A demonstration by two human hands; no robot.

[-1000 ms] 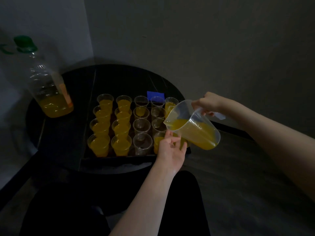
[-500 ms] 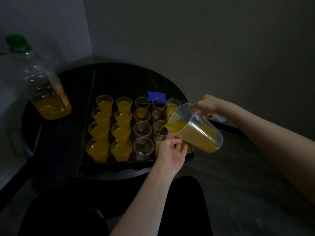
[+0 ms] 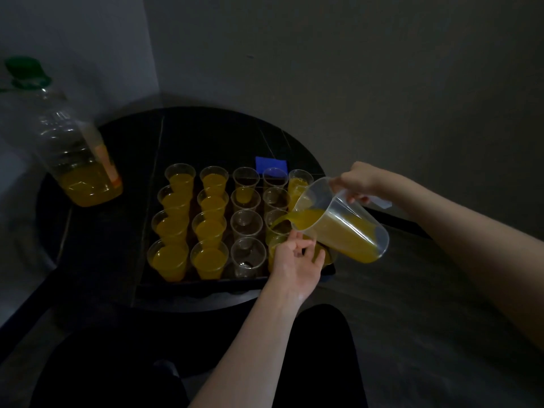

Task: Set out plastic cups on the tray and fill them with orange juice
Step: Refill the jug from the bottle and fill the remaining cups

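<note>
Twenty or so clear plastic cups [image 3: 246,224] stand upright in rows on a dark tray [image 3: 206,282], which rests on a round black table [image 3: 206,134]. The two left-hand columns hold orange juice nearly to the brim; in the middle column one cup in the second row from the far side holds a little juice, and the others look empty. The right-hand columns are partly hidden behind the hands, so their fill cannot be fully judged, though the far right cup [image 3: 298,184] holds juice.

The right hand [image 3: 357,182] grips the handle of a clear measuring jug [image 3: 338,222], fingers curled round it. The jug is tilted with its spout down and to the left, above the right side of the tray, and a stream of orange juice [image 3: 279,220] runs from the spout into a cup [image 3: 276,226] in the fourth column. The jug is still roughly half full.

The left hand [image 3: 295,263] reaches in from below at the near right corner of the tray, just under the spout; its fingers curl round a juice-filled cup [image 3: 275,247] in the near row, steadying it.

A large clear bottle [image 3: 70,148] with a green cap [image 3: 25,69] stands at the left edge of the table, well apart from the tray, with juice only in its lowest part. A small blue rectangle [image 3: 270,164] lies on the table just beyond the far row of cups.
</note>
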